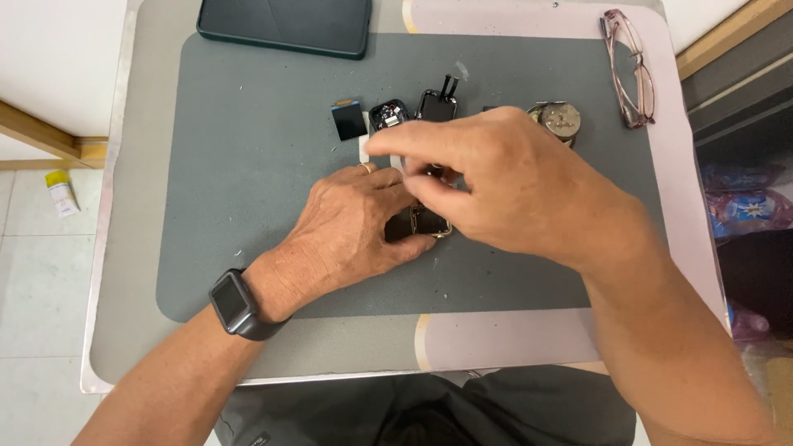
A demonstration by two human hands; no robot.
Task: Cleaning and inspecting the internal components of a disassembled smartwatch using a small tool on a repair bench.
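Both hands (429, 198) pinched on watch case (431, 223)

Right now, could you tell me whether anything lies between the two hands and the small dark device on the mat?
Nothing visible does: the left hand already touches the small dark device, and the right hand hovers directly above it.

left hand (355, 219) on gold-edged watch case (431, 223) | right hand (504, 182) above it | grey mat (248, 165)

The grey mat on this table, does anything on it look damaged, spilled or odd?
Yes. The grey mat is sprinkled with pale flecks, and three small black opened device parts lie in a row beyond the hands, apparently taken apart.
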